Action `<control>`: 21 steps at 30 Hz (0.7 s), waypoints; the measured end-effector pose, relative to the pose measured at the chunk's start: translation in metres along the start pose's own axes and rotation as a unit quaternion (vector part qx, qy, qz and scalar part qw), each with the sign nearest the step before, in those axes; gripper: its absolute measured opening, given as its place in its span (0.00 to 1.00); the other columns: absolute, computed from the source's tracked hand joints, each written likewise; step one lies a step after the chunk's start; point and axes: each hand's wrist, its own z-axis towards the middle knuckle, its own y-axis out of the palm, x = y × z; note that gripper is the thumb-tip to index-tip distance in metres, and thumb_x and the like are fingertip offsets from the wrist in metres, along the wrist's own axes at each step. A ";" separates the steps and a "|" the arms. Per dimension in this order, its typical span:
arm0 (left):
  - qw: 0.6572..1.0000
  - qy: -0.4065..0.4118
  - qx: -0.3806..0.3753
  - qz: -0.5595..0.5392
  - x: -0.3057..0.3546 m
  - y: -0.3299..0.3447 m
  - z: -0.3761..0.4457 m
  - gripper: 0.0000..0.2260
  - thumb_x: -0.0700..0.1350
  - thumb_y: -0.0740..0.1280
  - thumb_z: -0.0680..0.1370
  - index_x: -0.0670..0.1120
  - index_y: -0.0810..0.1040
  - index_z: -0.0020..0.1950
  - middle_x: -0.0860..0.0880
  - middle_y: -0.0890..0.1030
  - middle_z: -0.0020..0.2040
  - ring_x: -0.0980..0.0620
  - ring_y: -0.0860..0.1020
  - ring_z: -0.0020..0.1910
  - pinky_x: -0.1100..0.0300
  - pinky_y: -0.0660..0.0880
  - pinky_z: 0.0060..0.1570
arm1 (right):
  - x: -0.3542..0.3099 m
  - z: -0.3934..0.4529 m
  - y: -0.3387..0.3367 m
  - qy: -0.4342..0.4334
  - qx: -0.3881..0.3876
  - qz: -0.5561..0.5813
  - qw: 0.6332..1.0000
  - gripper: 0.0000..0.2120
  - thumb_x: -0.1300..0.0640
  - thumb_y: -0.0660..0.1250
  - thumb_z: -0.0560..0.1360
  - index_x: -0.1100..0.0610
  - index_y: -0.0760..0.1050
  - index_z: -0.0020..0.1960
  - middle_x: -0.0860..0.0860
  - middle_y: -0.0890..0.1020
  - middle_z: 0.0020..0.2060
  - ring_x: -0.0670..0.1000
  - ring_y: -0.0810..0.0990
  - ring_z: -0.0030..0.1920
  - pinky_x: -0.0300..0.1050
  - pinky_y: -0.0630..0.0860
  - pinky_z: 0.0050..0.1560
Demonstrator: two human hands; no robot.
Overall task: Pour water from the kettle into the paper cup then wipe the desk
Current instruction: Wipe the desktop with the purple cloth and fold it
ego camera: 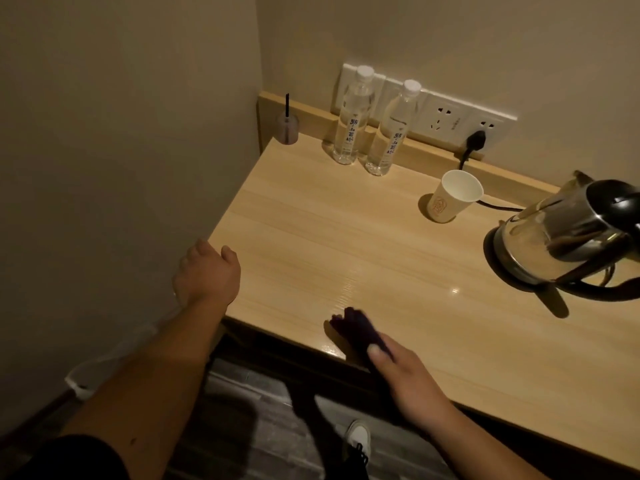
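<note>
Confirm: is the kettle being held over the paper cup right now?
No. The kettle sits on its base at the desk's right, apart from the paper cup, and neither hand touches it.

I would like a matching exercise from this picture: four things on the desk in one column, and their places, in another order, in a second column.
Things:
1. paper cup
2. kettle
3. dark cloth
4. water bottles

Places:
A. under the right hand at the front edge of the desk
B. at the back, before the wall sockets
C. on its base at the right edge
D. between the bottles and the kettle

Pairs: 1-D, 2-C, 3-A, 4-B
</note>
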 end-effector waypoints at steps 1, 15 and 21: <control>1.000 -0.002 -0.001 0.004 0.000 0.000 0.000 0.25 0.55 0.51 0.80 0.38 0.67 0.67 0.36 0.74 0.63 0.35 0.73 0.59 0.42 0.71 0.52 | -0.008 0.006 -0.006 0.048 0.004 0.095 0.994 0.17 0.38 0.63 0.74 0.40 0.78 0.60 0.46 0.83 0.55 0.52 0.80 0.57 0.46 0.74 0.56; 0.999 -0.016 0.026 0.028 -0.002 0.007 0.002 0.25 0.55 0.54 0.80 0.39 0.66 0.70 0.37 0.74 0.65 0.35 0.73 0.60 0.43 0.71 0.55 | -0.055 0.281 -0.144 -0.231 0.017 -0.608 0.760 0.24 0.54 0.60 0.80 0.54 0.61 0.75 0.55 0.67 0.72 0.58 0.63 0.72 0.54 0.59 0.71; 0.999 -0.017 0.023 0.037 -0.003 0.008 0.004 0.26 0.57 0.51 0.79 0.41 0.66 0.70 0.37 0.73 0.66 0.35 0.73 0.61 0.42 0.70 0.57 | -0.013 0.282 -0.144 -0.230 -0.026 -0.620 0.750 0.26 0.50 0.57 0.80 0.55 0.57 0.76 0.54 0.61 0.75 0.58 0.58 0.74 0.56 0.51 0.73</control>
